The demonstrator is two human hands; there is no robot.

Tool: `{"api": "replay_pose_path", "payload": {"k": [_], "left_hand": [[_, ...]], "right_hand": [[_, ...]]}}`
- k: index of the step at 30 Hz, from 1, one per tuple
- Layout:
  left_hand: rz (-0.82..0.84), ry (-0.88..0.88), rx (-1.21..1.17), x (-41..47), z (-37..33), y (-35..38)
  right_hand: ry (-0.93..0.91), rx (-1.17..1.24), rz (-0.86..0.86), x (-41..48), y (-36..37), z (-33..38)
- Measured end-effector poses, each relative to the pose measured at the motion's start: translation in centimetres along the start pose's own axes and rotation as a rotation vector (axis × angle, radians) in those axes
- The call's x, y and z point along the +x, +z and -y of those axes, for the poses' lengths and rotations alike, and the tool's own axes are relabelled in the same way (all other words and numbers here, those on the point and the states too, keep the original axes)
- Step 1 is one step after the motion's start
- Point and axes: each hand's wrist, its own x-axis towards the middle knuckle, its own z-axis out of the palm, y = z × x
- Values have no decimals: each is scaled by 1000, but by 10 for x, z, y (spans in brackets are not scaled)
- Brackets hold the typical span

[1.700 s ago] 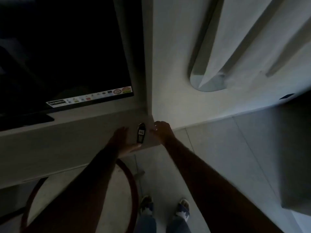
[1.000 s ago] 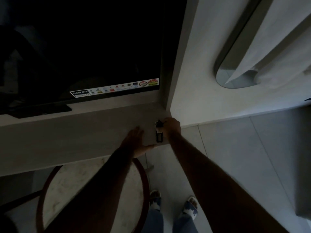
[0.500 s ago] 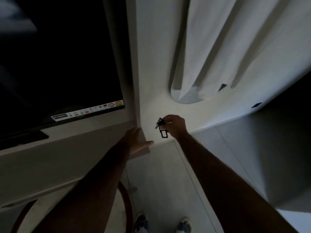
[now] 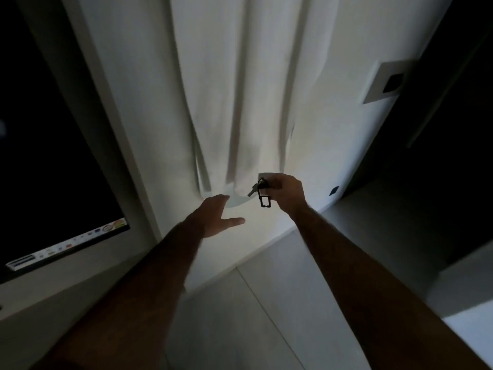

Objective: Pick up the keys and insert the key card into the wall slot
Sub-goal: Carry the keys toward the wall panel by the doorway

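My right hand (image 4: pixel 286 193) is raised in front of the white wall and grips the keys (image 4: pixel 260 192): a metal key sticks out to the left and a dark rectangular tag hangs below the fingers. My left hand (image 4: pixel 217 218) is held out flat beside it, fingers spread, holding nothing. High on the wall at the upper right is a pale plate with a dark square, the wall slot (image 4: pixel 384 82), well above and to the right of the keys. The room is dim.
A white curtain (image 4: pixel 240 102) hangs down the wall straight ahead. A dark TV screen (image 4: pixel 48 156) stands on a grey shelf (image 4: pixel 66 284) at the left. A dark doorway (image 4: pixel 440 156) opens at the right. A small dark socket (image 4: pixel 334 190) sits low on the wall.
My right hand picked the keys off the shelf corner and lifted them up and to the right. My view swung from the shelf toward the curtain and wall. My left hand came off the shelf.
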Motion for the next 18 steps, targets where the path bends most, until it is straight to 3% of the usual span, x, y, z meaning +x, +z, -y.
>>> {"api": "replay_pose_path", "payload": {"k": [9,18], "left_hand": [[-84,177,80,57,-117,-52],[-213,325,42,106,-230,-91]], "right_hand": [[-33,266,-154,15,-133,32],[-131,260,-226,27,-247,55]]}}
